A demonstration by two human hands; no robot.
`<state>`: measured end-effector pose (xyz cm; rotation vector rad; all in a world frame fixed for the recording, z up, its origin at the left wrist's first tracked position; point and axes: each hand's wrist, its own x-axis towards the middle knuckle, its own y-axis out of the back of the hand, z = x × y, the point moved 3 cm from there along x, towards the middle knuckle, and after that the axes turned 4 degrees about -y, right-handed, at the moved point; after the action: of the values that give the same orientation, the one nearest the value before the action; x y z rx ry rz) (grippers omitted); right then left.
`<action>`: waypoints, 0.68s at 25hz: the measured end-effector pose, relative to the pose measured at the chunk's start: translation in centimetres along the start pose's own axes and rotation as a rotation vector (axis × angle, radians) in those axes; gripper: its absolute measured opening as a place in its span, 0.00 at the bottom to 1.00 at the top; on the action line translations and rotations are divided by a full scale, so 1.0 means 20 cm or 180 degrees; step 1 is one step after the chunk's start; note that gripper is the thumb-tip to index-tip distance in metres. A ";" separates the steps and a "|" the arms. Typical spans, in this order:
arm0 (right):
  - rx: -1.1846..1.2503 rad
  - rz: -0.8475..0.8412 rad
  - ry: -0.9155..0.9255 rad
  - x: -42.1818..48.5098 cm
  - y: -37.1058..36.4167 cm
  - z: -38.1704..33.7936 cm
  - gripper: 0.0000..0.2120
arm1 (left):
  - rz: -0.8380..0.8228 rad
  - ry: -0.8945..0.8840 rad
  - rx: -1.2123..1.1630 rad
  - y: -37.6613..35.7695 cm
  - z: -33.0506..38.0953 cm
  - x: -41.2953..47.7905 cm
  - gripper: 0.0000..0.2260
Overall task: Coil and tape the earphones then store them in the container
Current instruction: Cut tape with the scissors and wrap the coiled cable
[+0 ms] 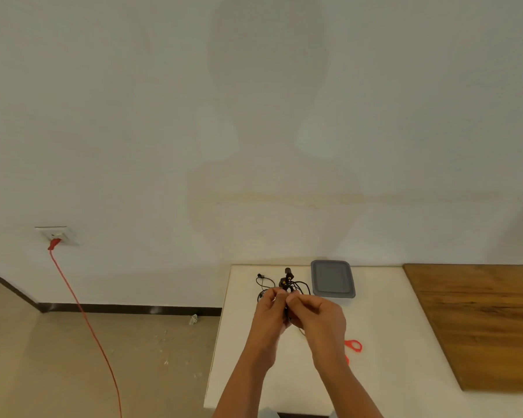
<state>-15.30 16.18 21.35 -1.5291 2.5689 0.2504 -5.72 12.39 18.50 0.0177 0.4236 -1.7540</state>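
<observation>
Above the table, we pinch the earphones with left hand and right hand, seemingly to gather loops, the container within reach

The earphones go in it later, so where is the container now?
In the head view, the grey-lidded container sits on the white table by the wall, just right of the earphones, beyond the right hand.

Red cable, seemingly plugged into socket.
</observation>
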 end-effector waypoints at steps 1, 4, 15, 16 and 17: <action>0.0020 0.0043 0.0018 -0.02 0.00 -0.01 0.12 | 0.0004 -0.0029 -0.0048 0.00 0.02 -0.02 0.07; 0.0028 0.0130 0.0060 -0.08 0.03 -0.05 0.08 | -0.0016 -0.0165 -0.0151 -0.01 0.05 -0.10 0.08; 0.0390 -0.0318 -0.0425 -0.12 0.10 -0.10 0.03 | 0.0158 -0.0137 -0.0641 -0.01 0.11 -0.22 0.06; 0.0473 -0.0449 -0.0592 -0.11 0.10 -0.10 0.03 | 0.0128 -0.0058 -0.0694 0.00 0.12 -0.22 0.06; 0.0587 -0.0577 -0.0806 -0.11 0.10 -0.10 0.04 | 0.0084 0.0014 -0.0706 0.01 0.13 -0.22 0.06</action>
<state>-16.11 18.54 23.82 -1.5402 2.1805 0.1683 -3.95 15.73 21.97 -0.1303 0.6165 -1.6729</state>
